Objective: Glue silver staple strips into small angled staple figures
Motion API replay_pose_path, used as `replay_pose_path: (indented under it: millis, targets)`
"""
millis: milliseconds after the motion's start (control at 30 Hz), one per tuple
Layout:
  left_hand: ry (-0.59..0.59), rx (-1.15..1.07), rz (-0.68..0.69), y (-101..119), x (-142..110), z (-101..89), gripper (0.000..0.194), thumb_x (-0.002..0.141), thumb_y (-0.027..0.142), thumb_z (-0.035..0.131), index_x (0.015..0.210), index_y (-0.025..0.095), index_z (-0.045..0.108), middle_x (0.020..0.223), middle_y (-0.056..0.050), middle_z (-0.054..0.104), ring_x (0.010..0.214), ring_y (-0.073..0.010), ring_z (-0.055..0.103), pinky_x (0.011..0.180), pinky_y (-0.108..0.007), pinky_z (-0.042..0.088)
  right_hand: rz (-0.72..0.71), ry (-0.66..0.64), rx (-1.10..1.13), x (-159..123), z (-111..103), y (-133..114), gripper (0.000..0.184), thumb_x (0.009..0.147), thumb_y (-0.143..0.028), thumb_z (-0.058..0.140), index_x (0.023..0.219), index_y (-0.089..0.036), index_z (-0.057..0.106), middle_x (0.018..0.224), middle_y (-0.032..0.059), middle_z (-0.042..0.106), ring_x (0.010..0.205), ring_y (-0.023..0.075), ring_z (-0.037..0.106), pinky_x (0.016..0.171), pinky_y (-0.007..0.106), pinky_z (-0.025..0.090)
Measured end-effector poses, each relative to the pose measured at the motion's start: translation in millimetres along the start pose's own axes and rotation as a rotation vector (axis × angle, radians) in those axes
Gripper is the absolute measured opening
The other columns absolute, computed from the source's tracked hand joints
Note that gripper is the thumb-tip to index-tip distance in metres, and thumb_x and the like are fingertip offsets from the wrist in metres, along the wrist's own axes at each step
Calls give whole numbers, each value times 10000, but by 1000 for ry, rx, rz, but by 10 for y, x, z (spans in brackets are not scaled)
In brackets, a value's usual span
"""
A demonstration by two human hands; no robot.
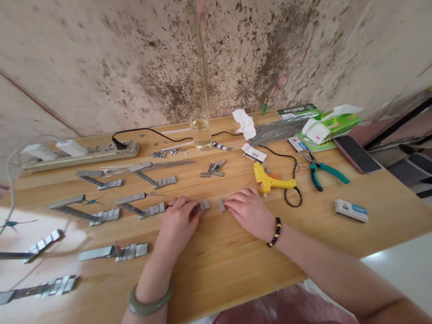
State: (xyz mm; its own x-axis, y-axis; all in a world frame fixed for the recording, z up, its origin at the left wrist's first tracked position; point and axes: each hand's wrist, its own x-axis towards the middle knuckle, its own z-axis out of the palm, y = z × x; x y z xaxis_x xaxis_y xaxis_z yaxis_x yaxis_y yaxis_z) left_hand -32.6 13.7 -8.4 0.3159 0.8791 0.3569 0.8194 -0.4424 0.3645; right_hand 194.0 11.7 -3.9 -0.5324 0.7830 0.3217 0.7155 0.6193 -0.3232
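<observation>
My left hand (178, 219) rests on the wooden table (227, 264) with its fingers pinched on a small strip of metal staples (204, 205). My right hand (248, 211) lies just to the right, fingers curled over another small staple piece (221, 205). The two hands almost meet at the table's middle. A green bangle is on my left wrist and a dark bead bracelet on my right.
Several finished staple assemblies (105, 215) lie at the left. A yellow glue gun (270, 180), teal pliers (326, 171), a glass of water (200, 132), a power strip (78, 156), a phone (356, 153), a tissue pack (331, 124) and a small box (351, 210) surround the hands.
</observation>
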Motion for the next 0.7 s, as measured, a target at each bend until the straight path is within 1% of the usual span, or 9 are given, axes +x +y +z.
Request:
replay_pose_path:
  millis: [67,133,300,433,567,700]
  targets:
    - [-6,0,5,3,0,1,145,848,244,571,904,167,680,863,-84,623,823,-220,563,789,-360,465,6,-3,-4,-4,0,14,138,895,-136,561,881,-201,681,926,41,704,913,212,546,848,414,354]
    - [-12,3,12,9,1,1,146,847,244,574,909,169,682,861,-81,624,817,-217,570,787,-360,463,8,-1,6,-2,-4,18,126,891,-144,572,865,-203,680,922,40,704,923,213,550,848,411,357]
    - [-30,2,23,17,6,6,134,834,234,598,916,173,685,854,-76,631,804,-212,576,779,-347,460,-33,-1,41,21,8,6,127,882,-169,593,983,-197,665,1083,61,675,1065,222,517,916,412,366]
    - [-51,5,24,22,4,5,138,836,228,598,928,175,685,867,-74,629,812,-209,570,783,-343,460,-58,-32,40,33,32,6,129,871,-174,615,979,-203,679,1132,53,667,1139,225,489,973,433,341]
    - [-53,-7,31,29,0,6,138,843,228,592,926,169,686,876,-74,631,825,-210,567,793,-348,456,-53,-60,45,27,28,5,91,876,-212,620,912,-223,704,1081,39,690,1099,220,504,960,432,333]
    - [-82,-29,38,34,2,16,133,830,226,614,914,155,690,880,-78,642,823,-214,572,787,-355,453,-62,-54,58,23,18,2,85,878,-224,623,879,-220,708,1053,26,700,1064,207,511,950,415,326]
